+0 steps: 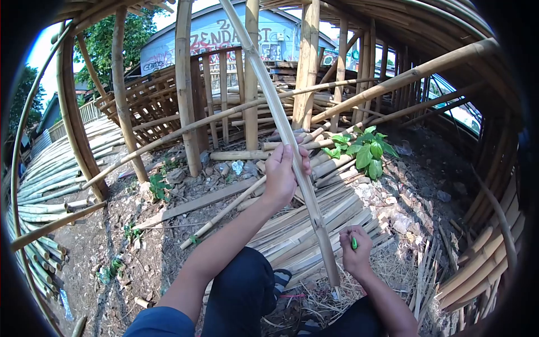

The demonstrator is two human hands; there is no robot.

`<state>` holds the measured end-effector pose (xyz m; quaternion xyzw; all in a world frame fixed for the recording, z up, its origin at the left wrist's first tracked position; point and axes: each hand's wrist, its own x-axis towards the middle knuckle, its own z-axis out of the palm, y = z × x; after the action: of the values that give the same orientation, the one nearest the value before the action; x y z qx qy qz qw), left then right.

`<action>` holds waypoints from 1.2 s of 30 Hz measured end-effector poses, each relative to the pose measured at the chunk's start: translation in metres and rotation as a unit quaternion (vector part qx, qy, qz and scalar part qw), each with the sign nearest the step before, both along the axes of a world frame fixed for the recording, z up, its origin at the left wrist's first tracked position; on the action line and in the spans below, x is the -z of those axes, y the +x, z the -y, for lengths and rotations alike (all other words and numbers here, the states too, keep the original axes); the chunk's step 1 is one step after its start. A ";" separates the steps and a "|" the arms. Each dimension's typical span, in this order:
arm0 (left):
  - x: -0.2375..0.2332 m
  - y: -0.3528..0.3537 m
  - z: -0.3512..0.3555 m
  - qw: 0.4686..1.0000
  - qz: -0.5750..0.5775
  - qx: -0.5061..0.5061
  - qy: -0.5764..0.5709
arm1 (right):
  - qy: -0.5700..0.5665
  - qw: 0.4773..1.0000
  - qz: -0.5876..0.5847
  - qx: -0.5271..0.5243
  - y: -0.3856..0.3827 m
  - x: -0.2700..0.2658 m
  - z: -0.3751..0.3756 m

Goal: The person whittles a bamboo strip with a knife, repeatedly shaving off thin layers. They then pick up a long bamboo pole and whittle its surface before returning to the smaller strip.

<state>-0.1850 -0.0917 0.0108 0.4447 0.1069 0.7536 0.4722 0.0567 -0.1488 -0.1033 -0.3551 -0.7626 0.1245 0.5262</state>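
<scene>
Left hand (282,173) holds the bamboo strip (315,217) near mid-length between thumb and fingers; the strip slants from far left to near right above a pile (349,210). Right hand (357,253), just right of its near end, is curled round a green tool (354,242), mostly hidden. It looks light, smooth and springy, probably sharp-edged, so a mid-length hold off the edges should balance it.
</scene>
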 end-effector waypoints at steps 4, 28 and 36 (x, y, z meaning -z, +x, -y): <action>-0.002 0.012 -0.001 0.999 -0.043 -0.011 0.017 | -0.036 0.998 -0.053 0.002 -0.001 -0.007 -0.007; 0.018 0.066 -0.003 0.903 -0.424 -0.067 -0.009 | 0.270 0.941 0.073 0.190 -0.005 -0.078 -0.085; 0.031 0.075 0.000 0.839 -0.513 -0.179 0.010 | 0.323 0.904 0.150 0.235 0.010 -0.055 -0.100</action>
<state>-0.1105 -0.0916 -0.0203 0.7456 0.4039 0.4899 0.2022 0.0662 -0.0488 -0.0485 -0.3495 -0.7253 -0.3109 0.5052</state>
